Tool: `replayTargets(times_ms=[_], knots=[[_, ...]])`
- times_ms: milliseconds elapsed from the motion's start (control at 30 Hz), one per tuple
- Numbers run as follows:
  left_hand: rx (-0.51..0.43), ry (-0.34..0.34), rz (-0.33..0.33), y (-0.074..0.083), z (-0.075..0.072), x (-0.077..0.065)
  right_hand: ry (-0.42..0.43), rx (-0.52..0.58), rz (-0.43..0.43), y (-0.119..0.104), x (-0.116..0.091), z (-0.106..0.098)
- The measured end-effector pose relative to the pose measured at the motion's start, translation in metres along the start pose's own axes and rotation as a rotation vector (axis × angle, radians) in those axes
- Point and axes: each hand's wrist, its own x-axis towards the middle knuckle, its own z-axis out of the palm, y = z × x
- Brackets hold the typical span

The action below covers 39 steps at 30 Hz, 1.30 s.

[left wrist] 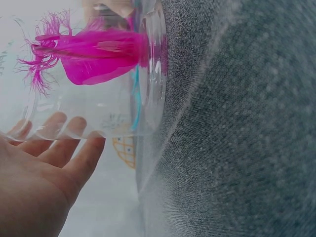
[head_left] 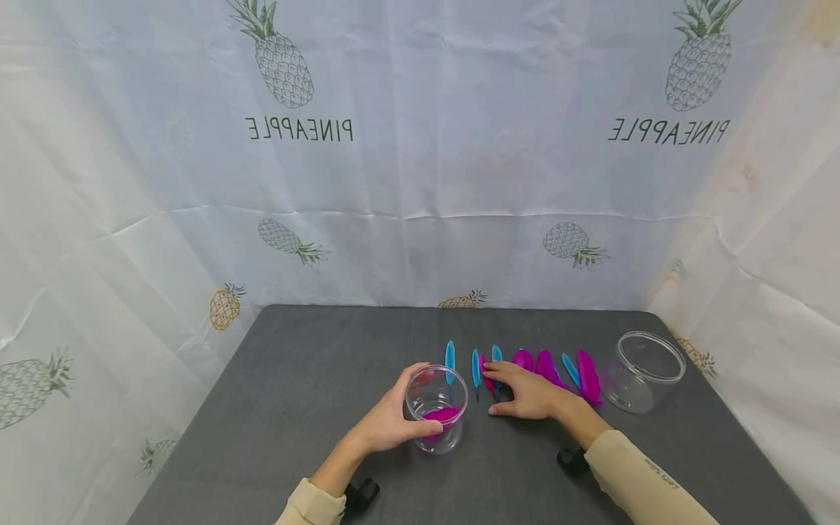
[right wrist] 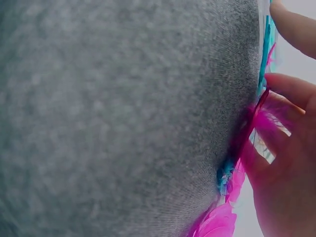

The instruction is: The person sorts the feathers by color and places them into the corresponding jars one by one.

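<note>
My left hand [head_left: 392, 417] grips a clear jar [head_left: 453, 435] around its side, thumb at the front and fingers behind. Inside the jar lies a magenta feather [left wrist: 101, 55], fluffy at one end. Over a row of feathers reaches my right hand [head_left: 530, 394], its thumb apart from the fingers. Those fingertips are right at a magenta feather [right wrist: 247, 127] and a blue feather [right wrist: 264, 52]. Left of them, a blue feather [head_left: 475, 367] and another blue feather [head_left: 450, 354] lie upright on the table, partly seen beyond the jar.
A second clear jar [head_left: 646, 379] stands at the right end of the dark grey table [head_left: 315, 364]. Between it and my right hand lie several feathers, among them a magenta feather [head_left: 588, 375] and a blue feather [head_left: 570, 369]. A pineapple-print curtain [head_left: 459, 160] hangs behind.
</note>
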Motion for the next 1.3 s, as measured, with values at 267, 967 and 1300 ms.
replayTargets(times_ms=[267,967,1300], knots=[[0.003,0.004,-0.02,0.001,0.0,-0.001,-0.013,0.01,-0.012,0.0,0.0,-0.001],[0.011,0.004,-0.026,0.0,0.001,-0.001,0.146,0.018,-0.037,-0.007,0.005,0.007],[0.004,0.004,-0.037,0.001,0.002,-0.001,0.28,0.123,-0.09,-0.011,0.006,0.009]])
